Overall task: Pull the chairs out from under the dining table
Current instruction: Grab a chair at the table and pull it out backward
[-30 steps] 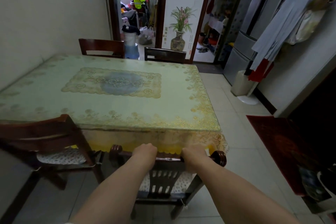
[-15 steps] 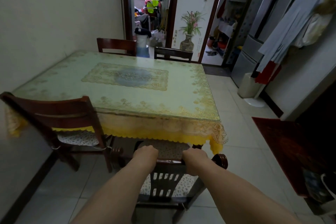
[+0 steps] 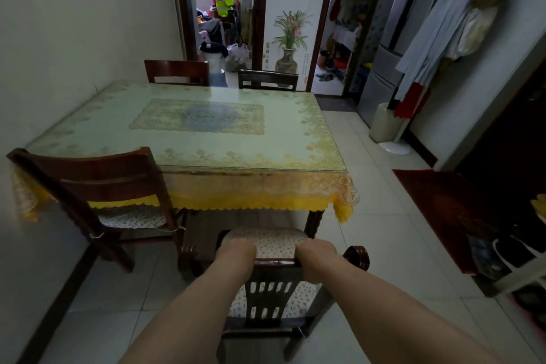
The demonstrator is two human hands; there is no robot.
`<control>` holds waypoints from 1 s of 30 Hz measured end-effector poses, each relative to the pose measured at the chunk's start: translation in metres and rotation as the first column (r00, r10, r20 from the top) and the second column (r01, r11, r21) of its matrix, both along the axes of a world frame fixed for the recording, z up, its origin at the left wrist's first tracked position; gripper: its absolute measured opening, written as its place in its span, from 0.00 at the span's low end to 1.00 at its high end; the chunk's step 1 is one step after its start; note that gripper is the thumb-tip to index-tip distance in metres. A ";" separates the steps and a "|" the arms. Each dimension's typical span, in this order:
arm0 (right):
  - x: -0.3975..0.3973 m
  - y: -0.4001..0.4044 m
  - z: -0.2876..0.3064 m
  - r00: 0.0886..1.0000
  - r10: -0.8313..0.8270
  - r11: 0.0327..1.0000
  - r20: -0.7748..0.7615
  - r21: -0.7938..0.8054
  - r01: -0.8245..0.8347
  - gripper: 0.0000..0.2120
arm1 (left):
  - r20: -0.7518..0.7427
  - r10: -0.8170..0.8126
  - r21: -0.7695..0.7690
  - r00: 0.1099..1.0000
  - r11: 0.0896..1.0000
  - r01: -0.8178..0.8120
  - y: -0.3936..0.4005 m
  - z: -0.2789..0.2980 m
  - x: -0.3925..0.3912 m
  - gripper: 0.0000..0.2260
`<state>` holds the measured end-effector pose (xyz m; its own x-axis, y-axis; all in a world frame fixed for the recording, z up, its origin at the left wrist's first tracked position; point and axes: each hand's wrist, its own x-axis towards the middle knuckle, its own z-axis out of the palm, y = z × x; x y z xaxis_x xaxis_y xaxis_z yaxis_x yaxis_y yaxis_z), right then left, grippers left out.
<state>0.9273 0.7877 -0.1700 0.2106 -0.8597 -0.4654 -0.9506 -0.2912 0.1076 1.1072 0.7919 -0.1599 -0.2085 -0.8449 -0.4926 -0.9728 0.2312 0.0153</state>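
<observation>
A dark wooden chair (image 3: 359, 257) with a flowered cushion stands right in front of me, clear of the dining table (image 3: 310, 156), which carries a glass top over a yellow lace cloth. My left hand (image 3: 236, 253) and my right hand (image 3: 316, 254) both grip this chair's top rail. A second near chair (image 3: 97, 177) stands at the left with its seat partly under the cloth. Two more chairs, the far left chair (image 3: 177, 71) and the far right chair (image 3: 267, 80), stand against the table's far side.
A wall runs along the table's left side. A dark red mat (image 3: 443, 210) lies on the tiled floor at right. A white bin (image 3: 384, 124), a fridge (image 3: 381, 83) and hanging clothes line the right wall. Doorways open behind the table.
The chair in my hands has slid back from the table towards me, and its cushion now shows fully. The view has backed away, so more of the table and floor shows.
</observation>
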 end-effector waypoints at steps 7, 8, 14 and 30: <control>0.011 0.055 -0.010 1.000 -0.030 0.999 -0.007 -0.013 0.030 0.11 | 0.019 -0.047 -0.031 0.999 0.998 0.048 0.054 0.000 0.012 0.10; 0.011 0.063 -0.011 0.999 -0.031 0.999 -0.006 -0.023 0.031 0.11 | 0.022 -0.047 -0.033 0.999 0.998 0.048 0.063 0.000 0.013 0.10; 0.010 0.110 -0.015 1.000 -0.017 0.999 -0.006 -0.041 0.017 0.13 | 0.004 -0.025 -0.014 1.000 1.000 0.025 0.113 0.006 0.012 0.13; -0.009 0.241 -0.018 0.999 0.028 0.999 0.028 -0.021 -0.028 0.12 | 0.007 0.022 0.015 1.000 1.000 -0.022 0.260 0.022 -0.008 0.15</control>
<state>0.9185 1.0285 -0.1878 0.2476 -0.8628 -0.4408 -0.9449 -0.3155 0.0869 1.0989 1.0520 -0.1378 -0.1862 -0.8416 -0.5070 -0.9778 0.2092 0.0120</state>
